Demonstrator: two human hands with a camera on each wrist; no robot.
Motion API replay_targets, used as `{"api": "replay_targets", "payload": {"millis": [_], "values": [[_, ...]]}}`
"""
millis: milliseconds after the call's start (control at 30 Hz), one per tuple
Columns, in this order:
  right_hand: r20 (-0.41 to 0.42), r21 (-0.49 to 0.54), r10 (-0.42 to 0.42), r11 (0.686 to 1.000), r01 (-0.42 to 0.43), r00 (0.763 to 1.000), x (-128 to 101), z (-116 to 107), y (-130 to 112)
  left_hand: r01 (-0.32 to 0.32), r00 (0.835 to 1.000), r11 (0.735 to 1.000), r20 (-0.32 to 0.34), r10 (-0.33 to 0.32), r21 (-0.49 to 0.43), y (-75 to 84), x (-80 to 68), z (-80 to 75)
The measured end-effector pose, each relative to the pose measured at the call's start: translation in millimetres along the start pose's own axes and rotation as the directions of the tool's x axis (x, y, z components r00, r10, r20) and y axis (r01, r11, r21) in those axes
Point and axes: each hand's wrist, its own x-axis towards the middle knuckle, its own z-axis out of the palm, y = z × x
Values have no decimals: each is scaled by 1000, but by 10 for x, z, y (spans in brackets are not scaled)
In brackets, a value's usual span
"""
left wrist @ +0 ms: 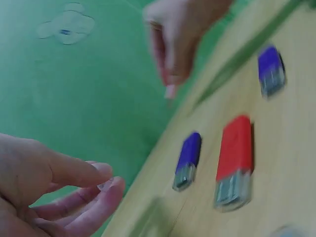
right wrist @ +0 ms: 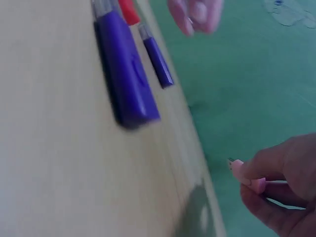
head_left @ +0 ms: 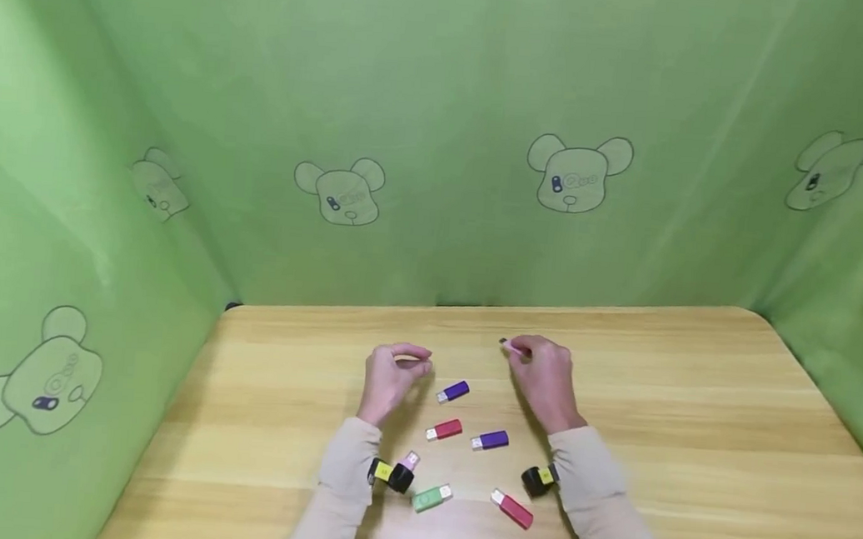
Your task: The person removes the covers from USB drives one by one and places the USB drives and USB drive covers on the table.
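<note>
My right hand (head_left: 547, 378) pinches a pink USB stick (right wrist: 248, 175) between thumb and fingers, its bare metal plug pointing outward, above the back part of the table. Across from it, my left hand (head_left: 391, 379) holds a small, clear piece that looks like a plastic cap (left wrist: 105, 185) at its fingertips; it is mostly covered. Between the forearms lie a purple USB stick (head_left: 454, 392), a second purple stick (head_left: 490, 441), a red stick (head_left: 444, 430), a green stick (head_left: 432, 497) and a darker red stick (head_left: 512, 509). Another pink stick (head_left: 411, 460) is partly hidden by the left wrist camera.
The wooden table (head_left: 694, 388) ends at a rounded back edge. Green cloth walls (head_left: 444, 95) with bear-head drawings stand behind it and at both sides. Black wrist cameras (head_left: 537, 481) sit on both forearms, close to the sticks.
</note>
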Motion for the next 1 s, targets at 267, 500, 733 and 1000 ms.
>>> {"api": "replay_targets", "payload": {"millis": [267,500,733,1000], "values": [[-24,0,-26,1000,27,999,177,440,-80,-155,987,936,79,137,315,-35,450,155],[-3,-92,-6,996,6,1000,192,631,-120,-171,982,897,141,123,407,-108,641,229],[84,-141,5,990,7,996,249,576,-248,-157,984,912,135,114,379,-70,684,196],[76,-61,59,997,-54,995,169,371,-189,-200,972,885,198,126,421,-10,702,306]]}}
